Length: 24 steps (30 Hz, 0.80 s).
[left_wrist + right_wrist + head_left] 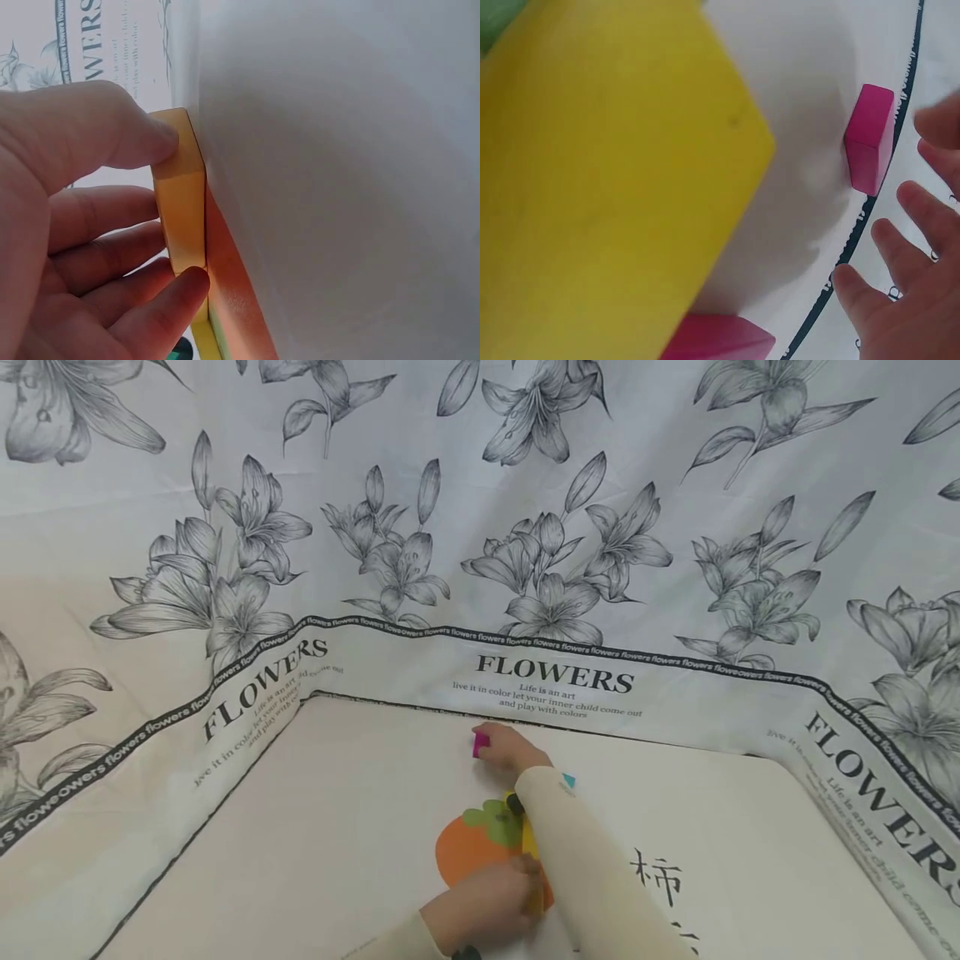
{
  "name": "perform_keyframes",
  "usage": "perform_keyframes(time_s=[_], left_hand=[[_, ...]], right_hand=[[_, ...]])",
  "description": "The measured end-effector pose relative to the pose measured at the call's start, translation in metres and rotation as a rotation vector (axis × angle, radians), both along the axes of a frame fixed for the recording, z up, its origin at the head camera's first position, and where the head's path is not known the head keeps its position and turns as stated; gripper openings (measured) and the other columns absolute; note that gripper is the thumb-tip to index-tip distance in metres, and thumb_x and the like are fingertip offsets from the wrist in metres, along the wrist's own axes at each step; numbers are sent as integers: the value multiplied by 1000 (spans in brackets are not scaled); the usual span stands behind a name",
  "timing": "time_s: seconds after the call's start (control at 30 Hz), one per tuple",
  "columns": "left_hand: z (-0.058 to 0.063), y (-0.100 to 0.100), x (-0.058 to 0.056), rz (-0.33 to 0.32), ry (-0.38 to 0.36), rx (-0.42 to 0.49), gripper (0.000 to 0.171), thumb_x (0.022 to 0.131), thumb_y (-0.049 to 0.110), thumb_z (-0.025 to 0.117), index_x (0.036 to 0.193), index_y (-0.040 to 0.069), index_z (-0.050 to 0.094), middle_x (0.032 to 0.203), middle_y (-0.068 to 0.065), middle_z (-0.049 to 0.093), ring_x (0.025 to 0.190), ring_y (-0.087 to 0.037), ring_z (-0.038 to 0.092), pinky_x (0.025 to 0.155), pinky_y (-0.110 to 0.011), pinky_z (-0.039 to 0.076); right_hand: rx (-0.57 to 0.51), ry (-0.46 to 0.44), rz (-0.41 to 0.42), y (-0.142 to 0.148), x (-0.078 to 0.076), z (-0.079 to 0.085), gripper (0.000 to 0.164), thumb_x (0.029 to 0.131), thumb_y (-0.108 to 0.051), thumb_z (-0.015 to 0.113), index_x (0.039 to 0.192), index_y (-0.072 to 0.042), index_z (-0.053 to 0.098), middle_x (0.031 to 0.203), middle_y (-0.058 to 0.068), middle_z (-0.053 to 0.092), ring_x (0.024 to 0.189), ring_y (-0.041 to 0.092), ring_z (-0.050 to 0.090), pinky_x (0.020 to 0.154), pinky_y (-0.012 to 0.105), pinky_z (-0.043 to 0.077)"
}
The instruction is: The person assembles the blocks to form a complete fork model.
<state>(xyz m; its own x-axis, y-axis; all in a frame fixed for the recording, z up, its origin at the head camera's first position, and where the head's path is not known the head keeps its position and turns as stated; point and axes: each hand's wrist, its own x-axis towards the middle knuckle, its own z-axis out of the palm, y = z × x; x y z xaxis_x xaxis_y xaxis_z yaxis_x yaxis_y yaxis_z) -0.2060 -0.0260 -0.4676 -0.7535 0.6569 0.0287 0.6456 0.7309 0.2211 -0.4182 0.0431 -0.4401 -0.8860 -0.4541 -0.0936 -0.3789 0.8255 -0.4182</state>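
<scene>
Near the far edge of the white surface, my right hand [513,750] is beside a small magenta block [480,744]. In the right wrist view its fingers [922,214] are spread, with a narrow gap to that block. Lower down, my left hand [487,897] is over an orange persimmon picture [461,852] with green leaves. In the left wrist view, the left thumb and fingers hold a yellow-orange block [180,187] at the picture's edge. Another yellow block [615,180] looms close to the right wrist camera, and a second magenta block [718,337] lies beyond it.
Black Chinese characters [657,877] are on the white surface to the right. A bit of blue [570,780] shows past the right sleeve [592,868]. Flower-printed cloth [555,681] with lettering rises along the back and sides.
</scene>
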Motion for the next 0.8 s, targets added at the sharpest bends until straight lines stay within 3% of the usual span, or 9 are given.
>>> perform_keyframes(time_s=[0.2, 0.4, 0.47, 0.6, 0.8], left_hand=[[-3, 0, 1, -28, 12, 22, 8, 83, 20, 71, 80, 22, 63, 98, 14, 55, 74, 2, 45, 68, -9, 43], [-3, 0, 0, -39, 35, 9, 7, 84, 24, 71, 84, 21, 65, 100, 13, 57, 78, 3, 47, 72, -9, 44], [-3, 0, 0, -48, 54, 1, 10, 83, 26, 72, 89, 20, 67, 103, 12, 59, 81, 4, 48, 74, -8, 45], [-1, 0, 0, -35, 16, 9, 17, 83, 27, 73, 97, 19, 67, 108, 10, 60, 83, 3, 51, 78, -9, 47], [2, 0, -1, -16, 27, -3, 27, 83, 27, 72, 108, 16, 68, 126, 4, 60, 101, -1, 58, 91, -14, 49]], right_hand=[[72, -2, 30, -3, -2, -7, 50, 94, -28, 49, 144, -25, 47, 158, 4, 32, 146, 26, 30, 120, 47, 25], [105, 1, 49, -3, -2, -11, 46, 92, -27, 51, 138, -27, 54, 157, 4, 33, 145, 27, 31, 118, 47, 30], [101, 5, 41, -1, -2, -12, 44, 91, -26, 54, 135, -28, 56, 154, 2, 38, 141, 25, 36, 116, 46, 33], [82, 21, 34, 1, -2, -11, 39, 90, -24, 58, 129, -30, 61, 140, -2, 50, 127, 19, 47, 112, 42, 38], [83, 19, 41, 4, -4, -9, 38, 88, -26, 61, 125, -30, 63, 126, -4, 55, 113, 15, 50, 106, 40, 43]])
